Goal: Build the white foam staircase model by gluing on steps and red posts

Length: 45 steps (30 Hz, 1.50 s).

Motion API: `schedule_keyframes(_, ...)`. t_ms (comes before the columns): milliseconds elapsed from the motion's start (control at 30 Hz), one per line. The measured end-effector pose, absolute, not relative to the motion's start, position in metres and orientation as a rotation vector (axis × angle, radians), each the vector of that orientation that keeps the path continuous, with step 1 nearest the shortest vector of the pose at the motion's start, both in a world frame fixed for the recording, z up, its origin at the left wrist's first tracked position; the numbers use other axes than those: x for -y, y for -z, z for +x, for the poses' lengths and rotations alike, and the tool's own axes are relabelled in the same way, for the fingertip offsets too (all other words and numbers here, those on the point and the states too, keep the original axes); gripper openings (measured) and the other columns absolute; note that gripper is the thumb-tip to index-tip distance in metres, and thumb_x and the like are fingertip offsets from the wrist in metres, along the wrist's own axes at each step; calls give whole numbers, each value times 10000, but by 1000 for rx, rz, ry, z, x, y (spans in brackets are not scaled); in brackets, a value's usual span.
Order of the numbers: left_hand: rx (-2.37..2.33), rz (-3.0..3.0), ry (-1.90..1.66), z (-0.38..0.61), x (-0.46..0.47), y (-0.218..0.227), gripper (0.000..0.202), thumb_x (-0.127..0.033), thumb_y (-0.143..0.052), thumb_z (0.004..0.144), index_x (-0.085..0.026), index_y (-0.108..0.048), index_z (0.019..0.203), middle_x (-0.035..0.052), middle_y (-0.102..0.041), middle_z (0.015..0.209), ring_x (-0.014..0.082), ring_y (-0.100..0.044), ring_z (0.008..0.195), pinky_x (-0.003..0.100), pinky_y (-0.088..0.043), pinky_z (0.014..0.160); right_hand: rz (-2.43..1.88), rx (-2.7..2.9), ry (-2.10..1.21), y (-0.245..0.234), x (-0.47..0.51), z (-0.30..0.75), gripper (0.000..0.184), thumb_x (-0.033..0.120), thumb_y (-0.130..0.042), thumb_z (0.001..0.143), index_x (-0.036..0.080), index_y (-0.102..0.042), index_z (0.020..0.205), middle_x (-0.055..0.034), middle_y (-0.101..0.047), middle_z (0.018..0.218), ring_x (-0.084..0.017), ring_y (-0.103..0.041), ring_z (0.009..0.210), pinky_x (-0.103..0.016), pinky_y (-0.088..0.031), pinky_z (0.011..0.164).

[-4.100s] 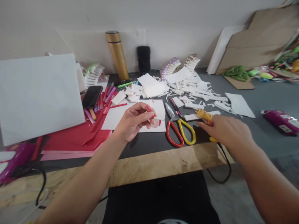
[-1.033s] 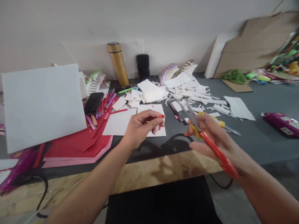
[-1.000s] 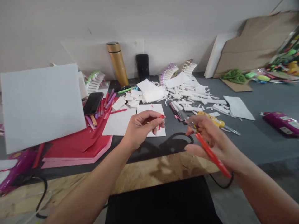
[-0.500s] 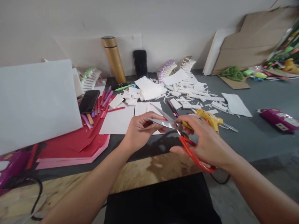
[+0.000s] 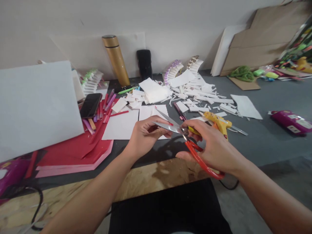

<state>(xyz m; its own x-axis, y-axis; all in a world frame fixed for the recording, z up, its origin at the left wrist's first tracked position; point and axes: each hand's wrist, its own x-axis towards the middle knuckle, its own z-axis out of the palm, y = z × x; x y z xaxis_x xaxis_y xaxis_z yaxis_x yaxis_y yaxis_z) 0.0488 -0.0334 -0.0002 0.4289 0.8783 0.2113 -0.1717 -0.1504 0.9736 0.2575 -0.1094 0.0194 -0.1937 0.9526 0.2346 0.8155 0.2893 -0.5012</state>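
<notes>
My right hand (image 5: 212, 143) grips scissors (image 5: 201, 162) by their red handles, the thumb apart from the fingers. The blades are spread and point left, reaching over my left hand (image 5: 147, 133). My left hand is closed in a pinch, its fingertips by the lower blade. A small bright red spot shows at the fingertips; whether it is a held piece or a nail I cannot tell. Something yellow (image 5: 194, 131) shows beside my right fingers. Below the blades lie white sheets (image 5: 122, 126). A yellow glue gun (image 5: 218, 123) rests just beyond my right hand.
White scraps (image 5: 195, 97) cover the back middle. Red sheets (image 5: 73, 146), a phone (image 5: 91, 105) and a large white board (image 5: 36, 107) stand or lie left. A gold flask (image 5: 116, 60) is at the wall. A purple case (image 5: 291, 122) lies right, with cardboard (image 5: 260, 42) behind.
The view has shifted slightly, so the table's things appear a little farther left and up. Both hands and the spread scissors hold nearly the same pose.
</notes>
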Motion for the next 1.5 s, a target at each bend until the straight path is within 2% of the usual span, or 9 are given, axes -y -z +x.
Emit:
schedule_keyframes(267, -666, 1436, -1024, 47, 32, 2, 87, -222, -803, 773, -173, -763, 833, 32, -708, 831, 167, -723, 706, 322, -637, 723, -1575, 2065, -417, -21, 111, 258, 612, 572, -792, 751, 234, -561, 1206, -69, -650, 1072, -195, -609, 806, -317, -504, 710)
schedule_keyframes(800, -616, 1416, -1049, 47, 32, 3, 69, -122, -781, 779, -159, -777, 837, 11, -696, 811, 140, -732, 671, 268, -636, 687, -1571, 2094, -396, -21, 110, 260, 643, 581, -778, 764, 205, -568, 1241, -75, -647, 1102, -192, -616, 837, -311, -501, 750)
schedule_keyframes(1067, -619, 1424, -1042, 48, 31, 3, 56, -160, -797, 780, -163, -780, 833, 16, -694, 824, 144, -731, 674, 282, -645, 689, -1594, 2105, -388, -22, 111, 260, 648, 588, -782, 751, 210, -572, 1233, -75, -648, 1116, -189, -614, 838, -303, -495, 740)
schedule_keyframes(1367, -580, 1422, -1074, 48, 33, 2, 74, -112, -774, 793, -169, -791, 837, 15, -703, 811, 143, -735, 680, 278, -649, 693, -1520, 2091, -368, -20, 108, 261, 554, 553, -781, 783, 197, -598, 1167, -28, -633, 921, -160, -583, 741, -285, -468, 696)
schedule_keyframes(1500, -591, 1425, -1073, 48, 33, 3, 46, -136, -792, 786, -167, -793, 820, 24, -708, 812, 148, -735, 685, 279, -651, 687, -1473, 2095, -335, -19, 108, 262, 544, 546, -779, 793, 183, -604, 1159, -30, -634, 904, -158, -581, 728, -278, -461, 685)
